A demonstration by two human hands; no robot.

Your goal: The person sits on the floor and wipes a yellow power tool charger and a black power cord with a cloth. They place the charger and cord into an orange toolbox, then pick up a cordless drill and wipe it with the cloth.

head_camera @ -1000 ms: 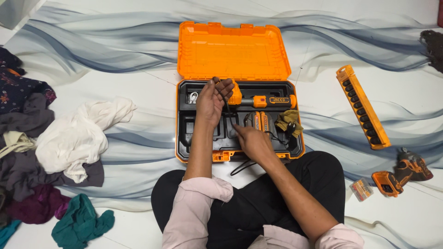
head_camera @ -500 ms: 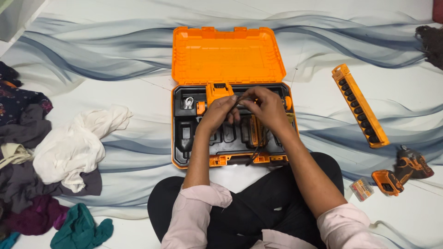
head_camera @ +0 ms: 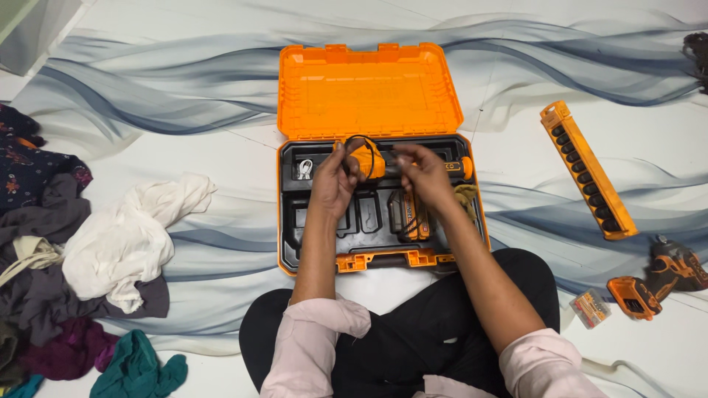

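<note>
Looking down, I see my left hand (head_camera: 333,183) and right hand (head_camera: 425,177) over the open orange tool case (head_camera: 372,88), fingers pinched on a thin black cord (head_camera: 355,141) looped at twelve o'clock of the left hand. I judge the loop could snag the orange tool (head_camera: 369,158) beneath it.

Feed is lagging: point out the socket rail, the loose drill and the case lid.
socket rail (head_camera: 588,170), head view, middle of the orange strip
drill (head_camera: 677,270), head view, dark body
case lid (head_camera: 369,90), head view, centre of the panel
</note>
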